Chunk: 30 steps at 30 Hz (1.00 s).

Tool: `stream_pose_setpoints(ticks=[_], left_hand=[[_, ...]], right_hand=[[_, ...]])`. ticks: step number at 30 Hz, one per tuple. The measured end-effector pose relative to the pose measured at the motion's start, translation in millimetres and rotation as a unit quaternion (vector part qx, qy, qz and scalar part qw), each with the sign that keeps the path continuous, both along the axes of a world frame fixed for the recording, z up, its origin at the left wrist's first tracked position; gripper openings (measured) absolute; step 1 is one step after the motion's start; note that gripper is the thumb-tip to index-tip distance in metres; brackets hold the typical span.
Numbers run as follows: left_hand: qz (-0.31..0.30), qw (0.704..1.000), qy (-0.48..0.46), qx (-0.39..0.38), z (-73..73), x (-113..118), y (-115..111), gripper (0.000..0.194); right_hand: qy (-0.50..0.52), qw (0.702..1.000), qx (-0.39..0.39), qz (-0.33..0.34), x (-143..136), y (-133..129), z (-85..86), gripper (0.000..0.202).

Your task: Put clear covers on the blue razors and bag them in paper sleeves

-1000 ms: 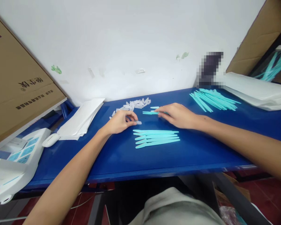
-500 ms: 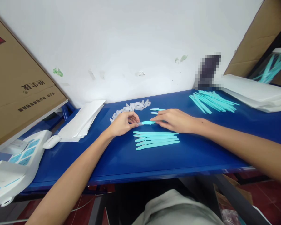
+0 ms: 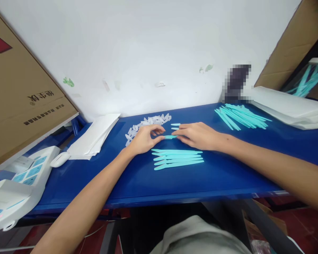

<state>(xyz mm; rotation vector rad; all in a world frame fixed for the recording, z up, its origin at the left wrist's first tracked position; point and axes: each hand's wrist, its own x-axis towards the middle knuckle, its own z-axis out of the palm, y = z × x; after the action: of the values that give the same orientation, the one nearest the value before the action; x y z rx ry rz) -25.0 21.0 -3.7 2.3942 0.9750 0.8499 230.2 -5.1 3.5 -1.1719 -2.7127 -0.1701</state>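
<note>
Between my hands lies a turquoise stick [image 3: 170, 137], held level above the blue table [image 3: 137, 176]. My left hand [image 3: 147, 138] pinches its left end, where a clear cap was visible a moment earlier; the fingers now hide that end. My right hand [image 3: 194, 135] grips the stick's other end and covers much of it. Just below my hands is a row of several turquoise sticks [image 3: 178, 158]. Behind my left hand spreads a pile of small clear caps [image 3: 155, 120]. Tips of more sticks [image 3: 175, 124] show beyond my right fingers.
A heap of turquoise sticks [image 3: 241, 116] lies at the back right, beside white sheets [image 3: 288, 106]. White papers [image 3: 92, 137], a white mouse-like object [image 3: 60, 159] and a white device [image 3: 39, 176] are on the left. Cardboard [image 3: 23, 88] stands at the left edge.
My left hand has moved right along the stick, closer to my right hand, and its fingers now cover the cap. My right hand has stayed nearly in place.
</note>
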Motion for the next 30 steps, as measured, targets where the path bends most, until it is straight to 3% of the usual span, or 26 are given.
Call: stream_pose_setpoints(ticks=[2, 4, 7, 10, 13, 17, 20, 22, 25, 27, 30], left_hand=[[0.067, 0.991, 0.072, 0.088, 6.4, -12, 2, 0.022], [0.151, 0.972, 0.13, 0.126, 10.9, -27, 6, 0.026], [0.25, 0.948, 0.159, 0.118, 12.1, -47, 15, 0.036], [0.295, 0.935, 0.173, 0.099, 10.4, -59, 22, 0.037], [0.288, 0.933, 0.188, 0.107, 10.0, -58, 23, 0.036], [0.231, 0.93, 0.233, 0.164, 11.0, -46, 19, 0.033], [0.207, 0.927, 0.262, 0.17, 11.0, -38, 15, 0.045], [0.212, 0.935, 0.257, 0.119, 9.9, -37, 14, 0.054], [0.215, 0.944, 0.239, 0.077, 6.6, -40, 16, 0.044], [0.203, 0.943, 0.243, 0.105, 3.9, -43, 19, 0.033], [0.173, 0.934, 0.268, 0.159, 0.9, -48, 21, 0.037]], right_hand=[[-0.012, 0.999, 0.01, -0.031, 8, 2, 3.1, 0.036], [-0.025, 0.997, 0.021, -0.066, 16, 5, 5.0, 0.033], [-0.055, 0.992, 0.042, -0.103, 25, 11, 5.6, 0.028], [-0.061, 0.99, 0.085, -0.089, 28, 13, 5.8, 0.027], [-0.007, 0.997, 0.077, -0.028, 24, 8, 8.4, 0.029], [0.061, 0.992, -0.038, 0.105, 12, -8, 11.6, 0.03], [0.086, 0.978, -0.102, 0.162, 4, -16, 9.4, 0.029], [0.103, 0.974, -0.108, 0.168, 0, -19, 6.8, 0.026], [0.126, 0.976, -0.095, 0.151, -3, -21, 4.1, 0.018], [0.135, 0.975, -0.108, 0.137, -5, -23, 3.5, 0.017], [0.136, 0.97, -0.156, 0.129, -6, -25, 2.6, 0.019]])
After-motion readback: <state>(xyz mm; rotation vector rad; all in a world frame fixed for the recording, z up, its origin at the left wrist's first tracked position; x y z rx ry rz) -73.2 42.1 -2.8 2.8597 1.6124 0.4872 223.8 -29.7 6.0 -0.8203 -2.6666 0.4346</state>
